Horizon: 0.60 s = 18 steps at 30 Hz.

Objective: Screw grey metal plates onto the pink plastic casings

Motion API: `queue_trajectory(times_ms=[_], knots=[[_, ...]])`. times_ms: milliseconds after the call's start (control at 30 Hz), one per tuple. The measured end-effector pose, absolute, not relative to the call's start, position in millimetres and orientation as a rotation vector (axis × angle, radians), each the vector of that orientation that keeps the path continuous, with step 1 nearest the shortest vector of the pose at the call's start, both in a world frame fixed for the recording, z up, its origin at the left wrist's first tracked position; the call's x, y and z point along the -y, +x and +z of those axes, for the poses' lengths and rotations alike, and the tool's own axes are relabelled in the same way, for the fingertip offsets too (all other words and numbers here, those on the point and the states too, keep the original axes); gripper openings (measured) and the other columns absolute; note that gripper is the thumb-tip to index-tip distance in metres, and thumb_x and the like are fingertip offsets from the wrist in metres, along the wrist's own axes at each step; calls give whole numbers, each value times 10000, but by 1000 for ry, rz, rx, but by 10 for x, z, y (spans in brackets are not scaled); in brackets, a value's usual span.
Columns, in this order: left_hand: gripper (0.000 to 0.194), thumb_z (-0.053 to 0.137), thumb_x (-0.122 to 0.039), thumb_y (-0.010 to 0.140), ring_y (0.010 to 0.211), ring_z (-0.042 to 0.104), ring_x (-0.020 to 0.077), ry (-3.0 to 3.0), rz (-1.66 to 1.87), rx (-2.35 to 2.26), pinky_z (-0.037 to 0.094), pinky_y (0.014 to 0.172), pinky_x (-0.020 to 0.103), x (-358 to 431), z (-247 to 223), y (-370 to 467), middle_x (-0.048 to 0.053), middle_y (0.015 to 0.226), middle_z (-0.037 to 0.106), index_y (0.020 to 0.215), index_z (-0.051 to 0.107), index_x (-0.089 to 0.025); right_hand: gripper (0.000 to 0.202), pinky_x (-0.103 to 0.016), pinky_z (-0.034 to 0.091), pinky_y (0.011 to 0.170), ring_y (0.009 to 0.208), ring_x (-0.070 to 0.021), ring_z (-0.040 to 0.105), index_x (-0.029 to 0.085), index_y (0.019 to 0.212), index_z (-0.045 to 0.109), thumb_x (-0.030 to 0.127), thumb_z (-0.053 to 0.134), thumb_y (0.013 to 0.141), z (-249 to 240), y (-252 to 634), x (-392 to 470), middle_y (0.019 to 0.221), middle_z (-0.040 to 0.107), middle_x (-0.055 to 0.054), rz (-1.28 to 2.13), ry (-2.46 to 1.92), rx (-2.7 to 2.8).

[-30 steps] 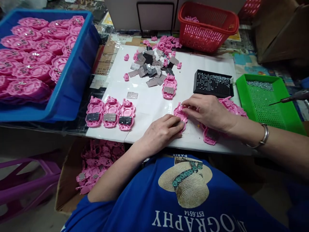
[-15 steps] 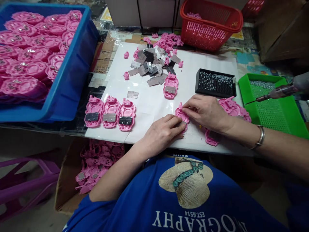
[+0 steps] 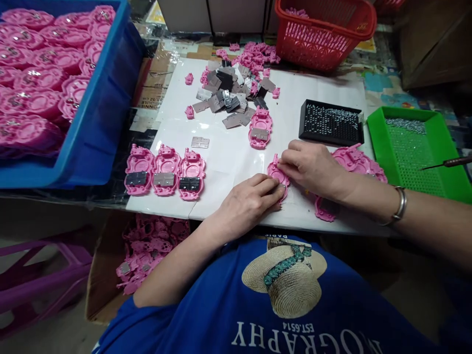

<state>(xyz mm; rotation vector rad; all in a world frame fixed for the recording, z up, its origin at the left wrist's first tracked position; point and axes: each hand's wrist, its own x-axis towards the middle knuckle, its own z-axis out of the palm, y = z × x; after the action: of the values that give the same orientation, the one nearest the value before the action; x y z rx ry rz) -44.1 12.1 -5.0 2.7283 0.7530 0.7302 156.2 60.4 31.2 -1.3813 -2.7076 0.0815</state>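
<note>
A pink case (image 3: 274,170) lies near, right of centre on the white sheet (image 3: 228,160); likely light, stiff, best held by its rim. The left hand (image 3: 250,200) holds its near end; the right hand (image 3: 313,166) bunches narrowly at its far end, hiding whether it grips anything.

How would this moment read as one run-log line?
left hand: holds pink casing | right hand: at casing's far end | loose plates: piled farther back | black tray: beyond right hand
</note>
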Motion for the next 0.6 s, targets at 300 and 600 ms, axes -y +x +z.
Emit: queue_trajectory(times_ms=[300, 600], knots=[[241, 543, -283, 980, 1061, 586, 200, 2749, 751, -757, 563, 891, 332, -134, -58, -429, 92, 1130, 667, 1159, 620, -141, 185, -293, 290, 622, 684, -171, 422, 103, 856, 666, 91, 491, 912, 284, 1547, -553, 837, 581, -109, -70, -1347, 2877], [256, 551, -296, 974, 1042, 584, 190, 2701, 781, -801, 563, 878, 334, -109, -100, -414, 97, 1156, 653, 1183, 625, -166, 205, -312, 370, 648, 740, -199, 551, 97, 849, 700, 96, 503, 906, 438, 1498, -546, 852, 645, -135, -31, -1337, 2910]])
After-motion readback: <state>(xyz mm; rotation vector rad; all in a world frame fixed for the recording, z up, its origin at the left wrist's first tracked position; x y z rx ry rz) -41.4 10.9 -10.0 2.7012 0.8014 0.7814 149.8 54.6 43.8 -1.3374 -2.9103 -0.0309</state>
